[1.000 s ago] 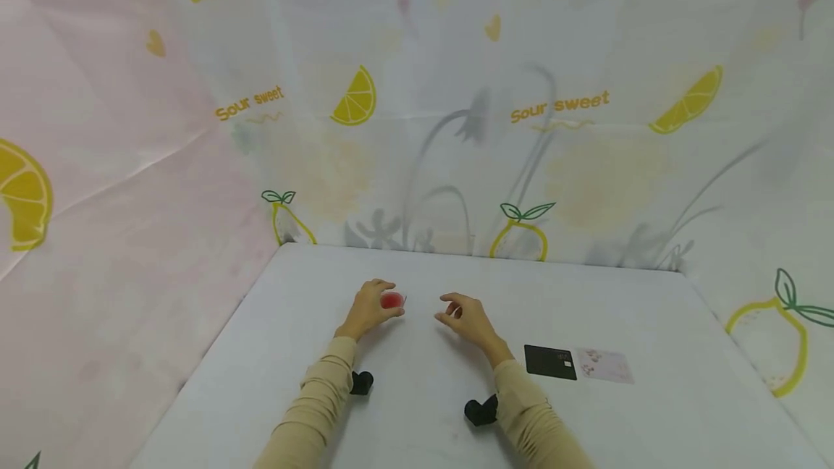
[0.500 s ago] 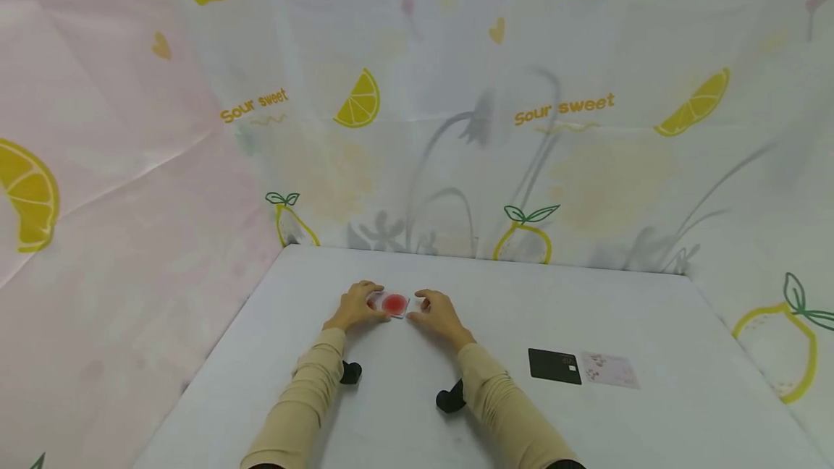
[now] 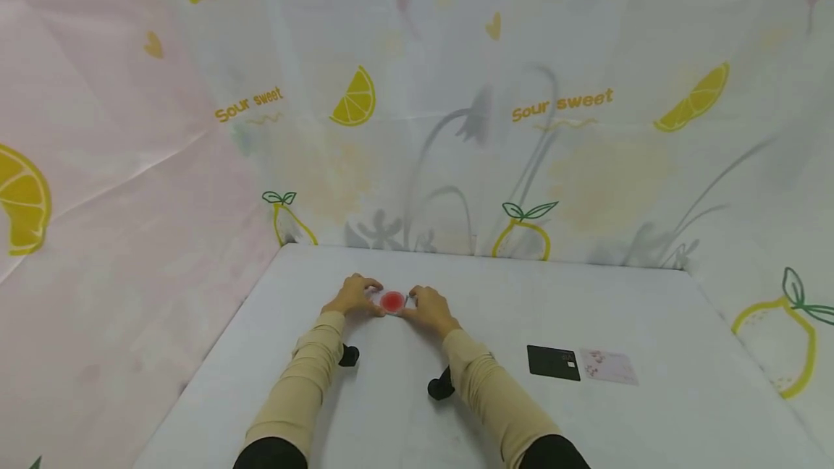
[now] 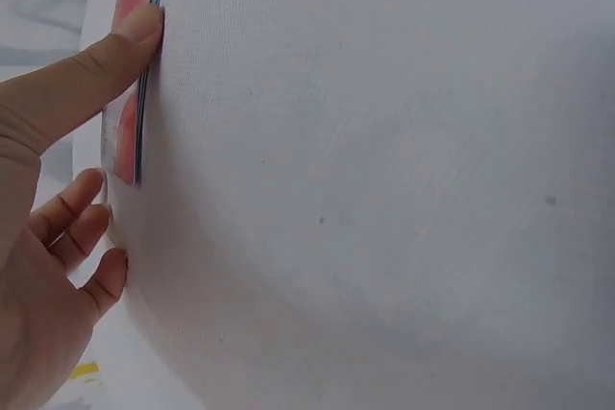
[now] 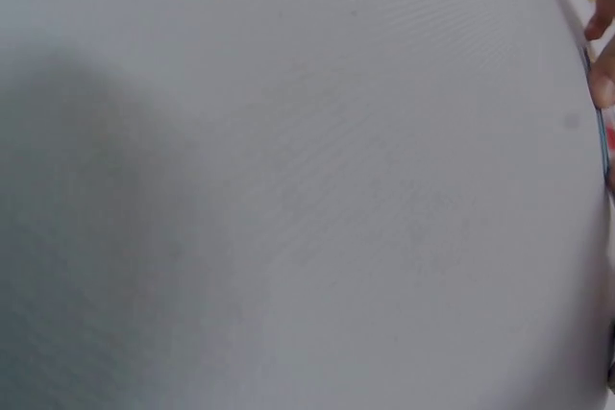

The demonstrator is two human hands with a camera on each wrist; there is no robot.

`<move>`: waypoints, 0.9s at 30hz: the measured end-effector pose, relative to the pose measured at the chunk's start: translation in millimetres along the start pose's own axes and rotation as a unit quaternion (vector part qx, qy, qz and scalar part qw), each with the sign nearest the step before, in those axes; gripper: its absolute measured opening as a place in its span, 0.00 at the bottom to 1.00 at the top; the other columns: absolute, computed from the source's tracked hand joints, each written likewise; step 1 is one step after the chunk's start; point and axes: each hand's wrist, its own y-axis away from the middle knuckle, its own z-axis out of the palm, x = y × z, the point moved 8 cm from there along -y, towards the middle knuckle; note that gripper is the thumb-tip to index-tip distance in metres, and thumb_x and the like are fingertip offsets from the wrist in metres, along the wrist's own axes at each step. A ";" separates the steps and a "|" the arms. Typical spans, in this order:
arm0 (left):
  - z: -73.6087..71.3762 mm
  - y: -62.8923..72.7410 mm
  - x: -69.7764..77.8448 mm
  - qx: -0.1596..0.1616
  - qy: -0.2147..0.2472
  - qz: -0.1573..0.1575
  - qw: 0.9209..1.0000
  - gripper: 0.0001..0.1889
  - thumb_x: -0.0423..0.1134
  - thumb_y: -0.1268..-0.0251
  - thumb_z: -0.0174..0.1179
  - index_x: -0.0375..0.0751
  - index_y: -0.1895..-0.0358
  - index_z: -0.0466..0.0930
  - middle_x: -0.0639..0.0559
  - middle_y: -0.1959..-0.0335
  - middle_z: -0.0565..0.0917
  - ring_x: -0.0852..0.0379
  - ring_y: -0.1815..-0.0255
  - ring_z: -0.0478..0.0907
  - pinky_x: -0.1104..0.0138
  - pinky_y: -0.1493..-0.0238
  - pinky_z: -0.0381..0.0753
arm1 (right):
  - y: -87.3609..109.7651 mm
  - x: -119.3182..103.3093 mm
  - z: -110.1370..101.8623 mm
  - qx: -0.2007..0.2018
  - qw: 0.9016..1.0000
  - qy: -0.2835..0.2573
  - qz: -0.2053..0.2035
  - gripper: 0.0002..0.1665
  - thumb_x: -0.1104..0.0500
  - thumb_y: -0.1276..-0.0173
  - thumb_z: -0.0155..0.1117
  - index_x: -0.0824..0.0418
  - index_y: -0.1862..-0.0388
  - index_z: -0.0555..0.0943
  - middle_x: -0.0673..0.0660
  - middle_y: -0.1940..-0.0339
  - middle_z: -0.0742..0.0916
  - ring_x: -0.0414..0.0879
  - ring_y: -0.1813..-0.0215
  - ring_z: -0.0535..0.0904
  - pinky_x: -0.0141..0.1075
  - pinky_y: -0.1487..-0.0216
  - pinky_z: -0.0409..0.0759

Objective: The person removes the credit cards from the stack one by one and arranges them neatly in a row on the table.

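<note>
Between both hands, toward the back of the table, sits a small stack of cards (image 3: 392,302) with a red round print on its top face. My left hand (image 3: 352,294) grips its left end, thumb at the near edge and fingers toward the far side. At the right end, my right hand (image 3: 431,309) holds it between thumb and fingers. The left wrist view shows the left thumb (image 4: 125,45) across the stack's edge, where thin blue-edged layers lie together. Only a sliver of the cards (image 5: 603,132) and some fingertips appear at the right border of the right wrist view.
A black card (image 3: 553,362) lies flat to the right of the right forearm, with a pale pink floral card (image 3: 609,367) beside it. The white table (image 3: 677,418) meets a lemon-printed cloth (image 3: 417,165) at its back edge. Black wrist-worn pieces (image 3: 441,385) jut inward from both sleeves.
The right hand has moved left to the stack and taken hold of its right end. The left hand has shifted slightly left along the stack, showing more of its top face.
</note>
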 end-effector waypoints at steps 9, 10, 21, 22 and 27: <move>1.6 -7.3 -2.2 -0.018 -0.007 -0.030 0.999 0.26 0.41 0.67 0.79 0.41 0.58 0.82 0.35 0.54 0.74 0.36 0.47 0.66 0.46 0.49 0.69 | -6.1 -0.6 1.7 -0.035 0.998 0.010 0.049 0.27 0.50 0.45 0.71 0.65 0.51 0.78 0.60 0.60 0.84 0.54 0.56 0.79 0.50 0.55 0.74; 1.9 -7.8 -2.1 -0.022 -0.008 -0.033 0.999 0.26 0.41 0.67 0.79 0.42 0.58 0.82 0.35 0.53 0.74 0.36 0.47 0.66 0.46 0.49 0.69 | -5.8 -1.0 2.2 -0.042 0.998 0.010 0.056 0.29 0.50 0.45 0.71 0.65 0.49 0.78 0.60 0.57 0.84 0.55 0.53 0.79 0.53 0.53 0.72; 1.2 -6.6 -0.3 -0.026 -0.010 -0.052 0.998 0.26 0.40 0.68 0.79 0.43 0.57 0.83 0.35 0.52 0.74 0.36 0.47 0.66 0.45 0.50 0.70 | -6.8 -1.5 4.5 -0.070 0.991 -0.034 0.108 0.24 0.52 0.48 0.74 0.60 0.54 0.77 0.59 0.50 0.83 0.56 0.46 0.76 0.60 0.47 0.62; 1.4 -6.5 -0.7 -0.025 -0.010 -0.052 0.998 0.26 0.40 0.67 0.79 0.44 0.57 0.83 0.35 0.52 0.74 0.36 0.47 0.66 0.45 0.50 0.70 | -7.1 -2.8 4.7 -0.069 0.991 -0.036 0.109 0.24 0.53 0.48 0.74 0.60 0.54 0.77 0.59 0.51 0.83 0.56 0.46 0.76 0.60 0.48 0.61; 3.1 -5.5 0.6 -0.033 -0.003 -0.050 0.998 0.25 0.38 0.66 0.78 0.44 0.57 0.82 0.33 0.49 0.72 0.34 0.45 0.64 0.44 0.48 0.68 | -7.3 -7.4 6.2 -0.071 0.991 -0.023 0.109 0.31 0.51 0.49 0.75 0.63 0.49 0.76 0.60 0.51 0.82 0.56 0.47 0.76 0.60 0.48 0.61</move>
